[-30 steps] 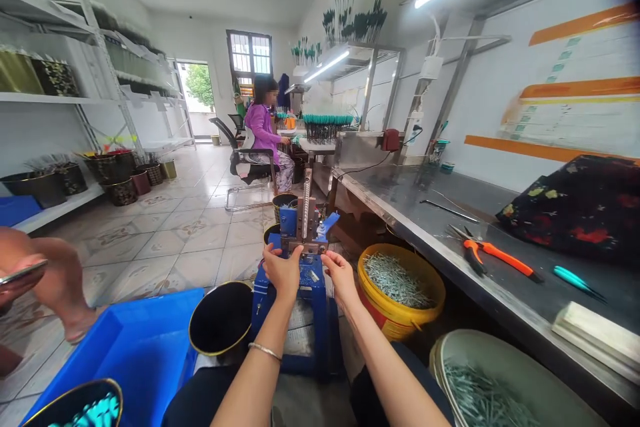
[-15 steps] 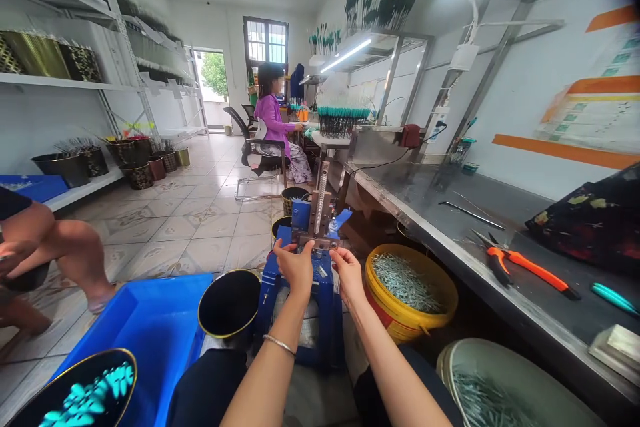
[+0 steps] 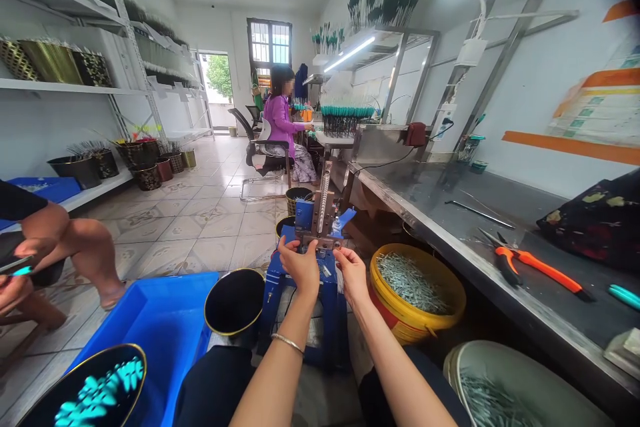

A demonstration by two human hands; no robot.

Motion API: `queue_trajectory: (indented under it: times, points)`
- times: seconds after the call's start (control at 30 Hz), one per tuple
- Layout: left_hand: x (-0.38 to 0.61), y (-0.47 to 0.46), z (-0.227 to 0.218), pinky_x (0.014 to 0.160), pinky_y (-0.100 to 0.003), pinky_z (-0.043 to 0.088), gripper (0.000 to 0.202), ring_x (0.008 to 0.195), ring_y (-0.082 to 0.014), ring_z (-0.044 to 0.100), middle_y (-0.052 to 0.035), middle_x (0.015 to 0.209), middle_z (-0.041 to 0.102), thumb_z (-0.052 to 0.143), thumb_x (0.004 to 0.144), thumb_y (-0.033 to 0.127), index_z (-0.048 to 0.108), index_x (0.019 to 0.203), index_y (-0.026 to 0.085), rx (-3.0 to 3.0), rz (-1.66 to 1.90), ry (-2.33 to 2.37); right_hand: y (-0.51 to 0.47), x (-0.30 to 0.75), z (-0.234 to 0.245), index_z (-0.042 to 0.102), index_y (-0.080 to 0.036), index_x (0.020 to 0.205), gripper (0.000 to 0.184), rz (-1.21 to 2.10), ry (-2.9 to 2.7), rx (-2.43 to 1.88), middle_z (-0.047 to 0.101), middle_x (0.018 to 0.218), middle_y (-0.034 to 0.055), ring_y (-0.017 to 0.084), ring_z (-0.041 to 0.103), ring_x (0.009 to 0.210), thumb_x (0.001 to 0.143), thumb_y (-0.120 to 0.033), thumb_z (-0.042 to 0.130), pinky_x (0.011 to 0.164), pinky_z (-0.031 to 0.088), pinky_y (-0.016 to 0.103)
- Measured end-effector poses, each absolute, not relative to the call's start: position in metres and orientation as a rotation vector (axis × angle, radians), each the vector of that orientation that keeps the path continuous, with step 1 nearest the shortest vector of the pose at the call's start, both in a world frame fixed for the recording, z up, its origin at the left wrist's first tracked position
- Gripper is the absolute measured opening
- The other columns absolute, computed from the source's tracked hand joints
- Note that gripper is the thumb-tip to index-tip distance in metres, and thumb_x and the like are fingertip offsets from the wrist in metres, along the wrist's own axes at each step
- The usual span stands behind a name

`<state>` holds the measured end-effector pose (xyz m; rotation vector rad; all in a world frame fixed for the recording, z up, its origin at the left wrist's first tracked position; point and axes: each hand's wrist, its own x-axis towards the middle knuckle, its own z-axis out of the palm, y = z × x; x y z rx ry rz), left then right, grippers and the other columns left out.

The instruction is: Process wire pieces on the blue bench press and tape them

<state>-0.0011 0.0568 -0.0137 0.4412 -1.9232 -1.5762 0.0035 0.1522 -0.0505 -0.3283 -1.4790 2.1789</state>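
Bucket (yellow) (image 3: 397, 325) holds grey rods (image 3: 413, 283); fingers (image 3: 313, 249) touch blue press (image 3: 330, 285).

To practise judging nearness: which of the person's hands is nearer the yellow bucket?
Right. The right hand is left of the yellow bucket; the left hand is farther left, both at the blue machine.

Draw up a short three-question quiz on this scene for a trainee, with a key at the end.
1. True or false: the orange-handled pliers lie on the bench.

2. Multiple choice: where are the left hand and right hand?
A) Inside the yellow bucket
B) At the blue machine
C) On the bench

3. Fill in the blank: the bracelet is worn on the person's own ____ arm.

Key:
1. True
2. B
3. Left
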Motion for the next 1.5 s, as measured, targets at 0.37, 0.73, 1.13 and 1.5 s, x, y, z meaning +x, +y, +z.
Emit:
queue_trajectory:
  times: [0.37,0.73,1.13,1.5]
  points:
    - [-0.003,0.055,-0.014,0.083,-0.039,0.034,0.063,0.087,-0.0206,0.049,0.0002,0.087,0.058,0.072,0.061,0.031,0.036,0.111,0.021,0.42,-1.571,-1.953,0.152,0.004,-0.05,0.061,-0.016,0.068,0.021,2.159,-1.486,-0.332,0.06,0.068,-0.0015,0.01,0.049,0.059,0.055,-0.029,0.071,0.057,0.037,0.022]
    - [-0.003,0.054,-0.014,0.083,-0.04,0.033,0.06,0.087,-0.0212,0.049,0.0,0.088,0.058,0.071,0.062,0.031,0.037,0.111,0.022,0.404,-1.554,-1.989,0.153,0.003,-0.053,0.06,-0.017,0.069,0.023,2.126,-1.506,-0.333,0.06,0.066,-0.0012,0.01,0.049,0.058,0.054,-0.031,0.071,0.056,0.038,0.023]
    - [0.001,0.051,-0.013,0.082,-0.038,0.033,0.06,0.089,-0.0214,0.05,-0.0007,0.091,0.058,0.069,0.065,0.027,0.036,0.115,0.022,0.297,-1.386,-1.98,0.152,0.004,-0.051,0.059,-0.016,0.069,0.028,2.115,-1.537,-0.318,0.061,0.069,0.0009,0.012,0.05,0.059,0.053,-0.036,0.071,0.056,0.039,0.024]
    - [-0.003,0.037,-0.025,0.087,-0.039,0.03,0.066,0.095,-0.0238,0.051,-0.0054,0.093,0.06,0.066,0.068,0.04,0.034,0.12,0.016,0.023,-1.06,-2.013,0.15,0.008,-0.049,0.059,-0.016,0.069,0.024,2.114,-1.548,-0.292,0.059,0.07,-0.0007,0.011,0.048,0.062,0.057,-0.034,0.07,0.058,0.038,0.023]
